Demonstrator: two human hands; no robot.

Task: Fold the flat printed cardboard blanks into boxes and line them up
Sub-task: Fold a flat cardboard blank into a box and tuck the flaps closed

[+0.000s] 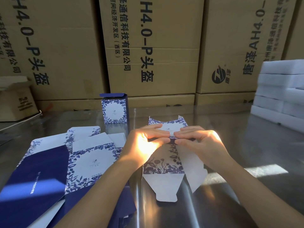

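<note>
A partly folded blue-and-white floral blank [164,165] lies on the steel table [246,145] in front of me, its white flaps pointing toward me. My left hand [144,143] and my right hand [197,142] meet over its middle, and both pinch the card with fingertips and thumbs. A finished floral box [114,111] stands upright at the back with its navy lid flap raised. A pile of flat printed blanks [69,162] is spread on the table to my left.
Tall brown shipping cartons [153,46] wall off the far side of the table. White foam blocks [279,92] are stacked at the right. A small open carton [16,99] sits at the far left.
</note>
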